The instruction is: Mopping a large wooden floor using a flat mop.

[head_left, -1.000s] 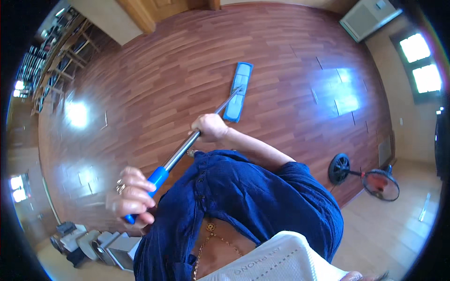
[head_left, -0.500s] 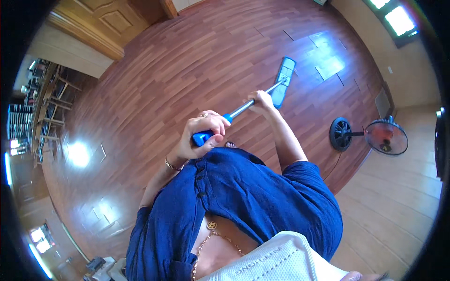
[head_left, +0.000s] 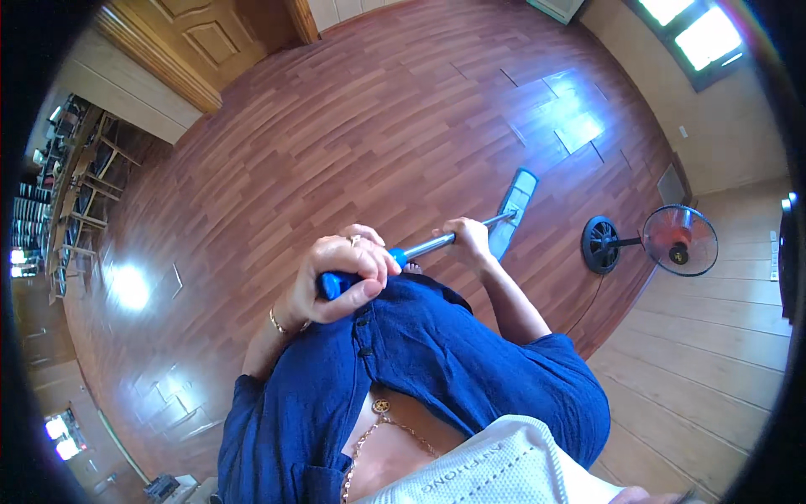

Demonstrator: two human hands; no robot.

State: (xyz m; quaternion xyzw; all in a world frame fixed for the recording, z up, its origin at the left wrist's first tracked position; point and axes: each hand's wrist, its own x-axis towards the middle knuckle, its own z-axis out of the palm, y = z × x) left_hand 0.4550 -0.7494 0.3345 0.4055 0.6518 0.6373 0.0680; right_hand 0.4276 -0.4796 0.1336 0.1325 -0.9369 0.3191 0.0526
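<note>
A flat mop lies across in front of me, its metal pole [head_left: 432, 245] slanting from my body out to the right. My left hand [head_left: 348, 265] is wrapped round the blue grip [head_left: 334, 286] at the pole's near end, close to my waist. Farther along, my right hand [head_left: 468, 239] grips the silver pole. The mop's long, flat blue-grey head [head_left: 515, 206] rests on the brown wood-look floor [head_left: 336, 160], just beyond my right hand. Part of the head is hidden behind that hand.
To the right stands a fan [head_left: 678, 241] with a round black base [head_left: 601, 244] and a cord running along the floor. A wooden door [head_left: 210, 38] is at the far left. Wooden chairs [head_left: 101, 181] line the left side. Window light glares on the floor at the far right.
The mop head has come nearer to me along the floor. Both hands have moved with the pole, the left one back and leftward, the right one slightly nearer.
</note>
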